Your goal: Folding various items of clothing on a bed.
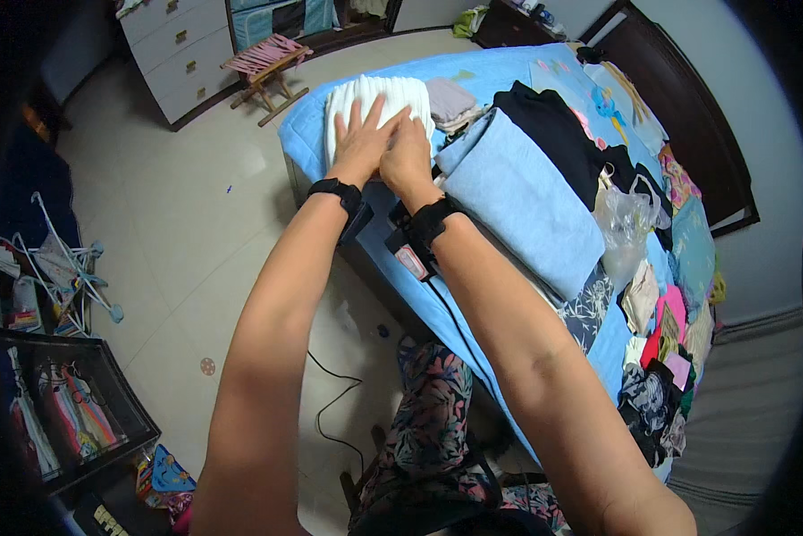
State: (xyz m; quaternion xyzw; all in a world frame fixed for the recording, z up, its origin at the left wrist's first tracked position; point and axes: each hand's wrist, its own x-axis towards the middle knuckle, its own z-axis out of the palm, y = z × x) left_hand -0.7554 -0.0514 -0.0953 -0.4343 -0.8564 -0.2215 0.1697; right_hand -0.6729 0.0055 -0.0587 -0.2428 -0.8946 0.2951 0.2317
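Observation:
A folded white ribbed garment (391, 90) lies on the near corner of the bed. My left hand (361, 142) rests flat on it with the fingers spread. Beside it, my right hand (406, 151) is curled over the garment's right part, its fingertips close to the left thumb. The palm side of the right hand is hidden, so whether it pinches the fabric cannot be seen. Right of my hands are a small folded pale lilac cloth (450, 100) and a large folded light-blue piece of fabric (522, 194). Black bands circle both wrists.
A light-blue sheet (401, 234) covers the bed (297, 177). Black clothing (549, 130), a clear plastic bag (626, 224) and a mixed clothes pile (656, 382) lie farther right. A dark cable (451, 311) hangs by my right arm. A folding stool (270, 63) stands beyond the bed corner.

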